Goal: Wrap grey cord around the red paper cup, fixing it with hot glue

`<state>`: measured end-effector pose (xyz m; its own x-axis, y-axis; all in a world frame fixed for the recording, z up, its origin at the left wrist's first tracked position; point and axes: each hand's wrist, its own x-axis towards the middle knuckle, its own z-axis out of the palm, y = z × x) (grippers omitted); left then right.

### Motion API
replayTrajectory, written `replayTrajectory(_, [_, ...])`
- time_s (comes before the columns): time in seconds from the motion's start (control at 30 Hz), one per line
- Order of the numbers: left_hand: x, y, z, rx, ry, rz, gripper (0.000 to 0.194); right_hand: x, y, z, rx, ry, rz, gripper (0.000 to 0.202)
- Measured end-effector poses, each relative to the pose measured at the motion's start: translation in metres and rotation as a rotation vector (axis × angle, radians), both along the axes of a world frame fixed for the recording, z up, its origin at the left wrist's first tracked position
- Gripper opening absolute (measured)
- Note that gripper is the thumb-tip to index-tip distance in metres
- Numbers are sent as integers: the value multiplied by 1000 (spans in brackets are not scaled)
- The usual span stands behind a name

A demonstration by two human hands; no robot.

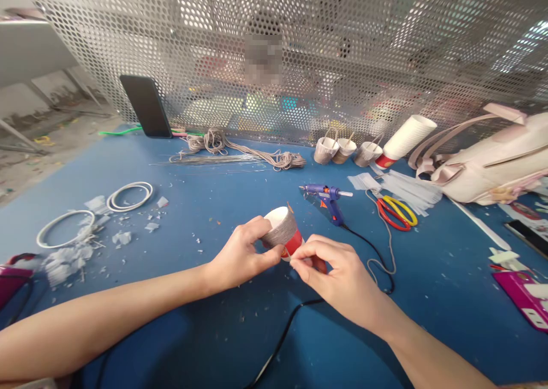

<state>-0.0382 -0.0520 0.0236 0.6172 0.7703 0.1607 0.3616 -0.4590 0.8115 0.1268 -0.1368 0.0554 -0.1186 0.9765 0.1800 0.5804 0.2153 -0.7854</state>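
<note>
My left hand [242, 252] is wrapped round a red-and-white paper cup [294, 242], tilted with its white opening up and away. Grey cord [280, 229] winds in close rows about the cup's upper part, while a red band stays bare below. With thumb and forefinger, my right hand [334, 266] pinches the thin cord at the cup's red end, partly hidden by the fingers. The cord's loose length [391, 249] trails on the blue table to the right. A blue glue gun [327, 197] lies just beyond my right hand.
Behind stand a perforated metal panel [222, 52], a phone [145, 106], cord bundles [214, 141], cord-wrapped cups [326, 151] and a cup stack [409, 137]. Scissors [396, 213], glue sticks [411, 189] and a pale bag [492, 160] lie right. White rings [129, 197] and scraps lie left.
</note>
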Motion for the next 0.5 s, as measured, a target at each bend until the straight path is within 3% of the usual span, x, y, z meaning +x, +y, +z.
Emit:
replayTrajectory(0.27, [-3, 2, 0, -65, -19, 32, 13, 7, -23, 16, -57, -237, 316, 12])
replayTrajectory(0.33, [-3, 3, 0, -95, -41, 25, 10, 14, -27, 17, -110, -246, 309, 13])
replayTrajectory(0.5, [-2, 3, -1, -150, -79, 11, 8, 27, -19, 10, -244, -50, 128, 8])
